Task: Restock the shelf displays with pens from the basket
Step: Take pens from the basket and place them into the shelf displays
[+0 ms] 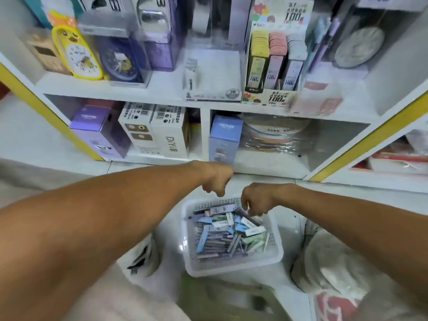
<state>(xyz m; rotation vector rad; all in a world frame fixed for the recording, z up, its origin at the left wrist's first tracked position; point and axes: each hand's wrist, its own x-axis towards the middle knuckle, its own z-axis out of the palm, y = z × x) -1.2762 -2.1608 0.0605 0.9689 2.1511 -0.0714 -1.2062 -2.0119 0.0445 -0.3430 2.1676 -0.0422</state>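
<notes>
On the pale tiled floor below the white shelf unit (pixel 203 133), a translucent plastic basket (pixel 276 250) with slotted walls holds a jumble of slim boxed pens (pixel 222 235) in blue, lilac and mint. The right hand (pixel 258 199) dips over its far rim, fingers curled among the packs, though blur hides whether it grips one. The left hand (pixel 218 181) hangs above the basket, curled, seemingly holding nothing.
</notes>
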